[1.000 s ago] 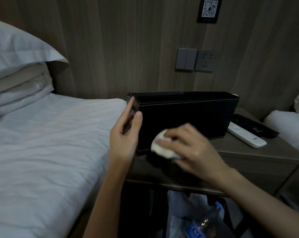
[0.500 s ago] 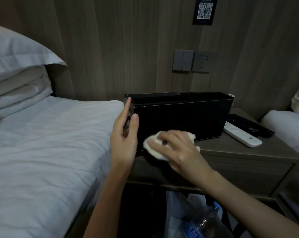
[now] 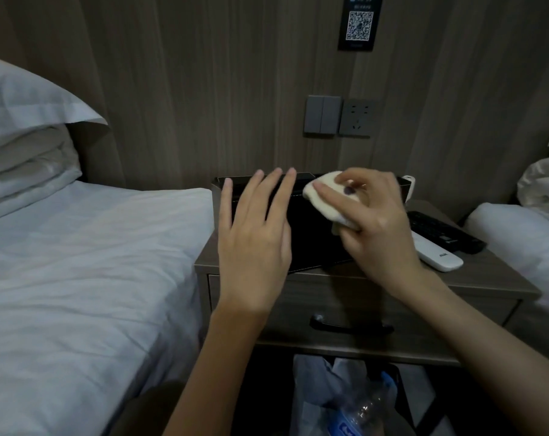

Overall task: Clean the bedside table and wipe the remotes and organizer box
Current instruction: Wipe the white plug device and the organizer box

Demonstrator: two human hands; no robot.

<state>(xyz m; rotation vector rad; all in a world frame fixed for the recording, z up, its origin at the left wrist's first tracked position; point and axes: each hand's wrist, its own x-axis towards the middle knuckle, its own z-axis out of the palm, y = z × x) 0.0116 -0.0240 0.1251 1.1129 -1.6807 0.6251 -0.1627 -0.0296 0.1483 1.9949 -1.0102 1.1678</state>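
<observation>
The black organizer box (image 3: pixel 314 240) stands on the wooden bedside table (image 3: pixel 474 278), mostly hidden behind my hands. My left hand (image 3: pixel 254 237) has straight, spread fingers in front of the box's left half, fingertips near its top edge. My right hand (image 3: pixel 374 221) grips a crumpled white cloth (image 3: pixel 326 198) and holds it at the box's upper rim. To the right of the box lie a white remote (image 3: pixel 437 254) and, behind it, a black remote (image 3: pixel 440 229).
A bed with white sheets (image 3: pixel 87 262) and stacked pillows (image 3: pixel 27 130) adjoins the table's left side. Another white bed (image 3: pixel 528 228) is at the right. Below the drawer handle (image 3: pixel 350 327) stands a bin bag with a plastic bottle (image 3: pixel 358 413). Switches and a socket (image 3: pixel 339 116) are on the wall.
My right hand lifted the cloth from the box's lower front up to its top rim. My left hand left the box's left end and opened flat before its front. The view tilted down.
</observation>
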